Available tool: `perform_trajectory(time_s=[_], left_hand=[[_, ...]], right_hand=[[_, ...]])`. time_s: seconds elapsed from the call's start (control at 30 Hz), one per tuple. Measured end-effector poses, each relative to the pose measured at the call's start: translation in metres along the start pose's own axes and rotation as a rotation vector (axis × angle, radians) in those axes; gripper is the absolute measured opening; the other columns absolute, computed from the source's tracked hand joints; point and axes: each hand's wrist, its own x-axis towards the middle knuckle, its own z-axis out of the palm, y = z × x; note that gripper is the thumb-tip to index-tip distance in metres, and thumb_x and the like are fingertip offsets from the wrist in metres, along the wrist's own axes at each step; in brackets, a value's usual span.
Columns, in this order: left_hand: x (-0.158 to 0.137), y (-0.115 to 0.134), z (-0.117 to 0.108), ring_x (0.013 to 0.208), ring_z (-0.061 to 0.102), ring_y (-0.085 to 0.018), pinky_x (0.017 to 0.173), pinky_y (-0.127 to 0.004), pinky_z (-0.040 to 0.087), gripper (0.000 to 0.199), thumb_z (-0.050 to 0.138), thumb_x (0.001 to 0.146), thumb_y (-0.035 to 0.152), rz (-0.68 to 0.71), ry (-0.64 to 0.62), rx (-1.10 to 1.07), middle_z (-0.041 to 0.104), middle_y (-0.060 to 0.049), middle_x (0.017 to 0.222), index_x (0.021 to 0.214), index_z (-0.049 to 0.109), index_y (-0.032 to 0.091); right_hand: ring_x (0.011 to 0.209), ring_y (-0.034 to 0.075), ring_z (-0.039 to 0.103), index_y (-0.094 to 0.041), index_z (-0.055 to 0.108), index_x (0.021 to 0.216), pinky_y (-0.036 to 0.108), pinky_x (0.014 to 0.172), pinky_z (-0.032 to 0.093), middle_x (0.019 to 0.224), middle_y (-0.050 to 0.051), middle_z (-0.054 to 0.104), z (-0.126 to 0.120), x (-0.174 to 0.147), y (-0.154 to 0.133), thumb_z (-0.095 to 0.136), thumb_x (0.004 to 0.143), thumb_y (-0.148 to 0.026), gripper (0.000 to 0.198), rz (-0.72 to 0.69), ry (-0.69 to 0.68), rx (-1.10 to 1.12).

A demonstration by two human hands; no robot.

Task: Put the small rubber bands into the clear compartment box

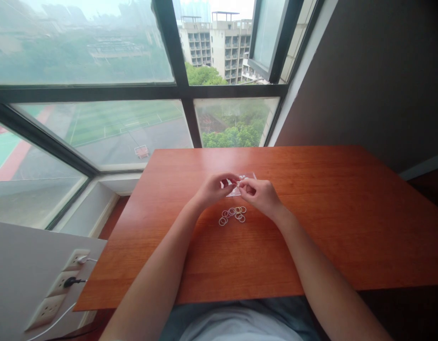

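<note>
My left hand (216, 188) and my right hand (261, 193) meet above the middle of the table, fingertips almost touching. Both are closed in a pinch at one spot; something small and pale shows between the fingertips, too small to name. Just behind and below them lies a clear plastic packet or case (252, 175) with whitish marks, partly hidden by the fingers. Nearer to me, several thin pale rings (232, 212), like small hair ties, lie flat in a loose cluster, some overlapping. Neither hand touches these rings.
The reddish-brown wooden table (333, 222) stretches wide to the right. Its far edge meets a large window with dark frames (133, 92). A grey wall (364, 80) rises at the right. At lower left, plugs and cables sit in wall sockets (64, 282).
</note>
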Motion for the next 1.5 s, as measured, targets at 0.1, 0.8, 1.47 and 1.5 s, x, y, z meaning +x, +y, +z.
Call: perform_trajectory(time_s=[0.1, 0.8, 1.47, 1.5], left_hand=[[0.0, 0.003, -0.001, 0.065, 0.057, -0.009, 0.057, -0.02, 0.047, 0.014, 0.062, 0.08, 0.026, 0.009, -0.017, 0.003, 0.069, -0.005, 0.082, 0.084, 0.071, 0.016], [0.002, -0.023, 0.005, 0.06, 0.054, -0.01, 0.062, -0.023, 0.047, 0.023, 0.057, 0.077, 0.014, -0.04, 0.202, 0.374, 0.068, -0.003, 0.091, 0.096, 0.068, 0.02], [0.0, -0.039, 0.003, 0.064, 0.056, -0.011, 0.065, -0.025, 0.046, 0.02, 0.057, 0.079, 0.016, -0.046, 0.162, 0.475, 0.066, -0.003, 0.094, 0.096, 0.067, 0.02], [0.0, -0.039, 0.003, 0.064, 0.056, -0.012, 0.065, -0.025, 0.046, 0.019, 0.057, 0.08, 0.016, -0.049, 0.165, 0.478, 0.066, -0.003, 0.094, 0.095, 0.067, 0.02]], right_hand=[[0.052, 0.009, 0.046, -0.019, 0.069, 0.084, 0.02, 0.057, 0.034, 0.055, -0.004, 0.053, 0.001, 0.0, 0.001, 0.055, 0.08, -0.028, 0.017, 0.002, -0.004, -0.005], [0.06, 0.01, 0.053, -0.021, 0.068, 0.083, 0.021, 0.057, 0.032, 0.068, -0.002, 0.064, -0.01, 0.0, 0.001, 0.056, 0.081, -0.023, 0.013, 0.033, -0.348, -0.114], [0.066, 0.011, 0.056, -0.022, 0.068, 0.086, 0.021, 0.059, 0.034, 0.073, -0.001, 0.066, -0.008, -0.001, 0.002, 0.056, 0.083, -0.022, 0.013, 0.057, -0.4, -0.118], [0.066, 0.011, 0.056, -0.022, 0.069, 0.086, 0.021, 0.059, 0.034, 0.074, -0.001, 0.066, -0.009, -0.002, 0.002, 0.056, 0.083, -0.023, 0.013, 0.055, -0.416, -0.101]])
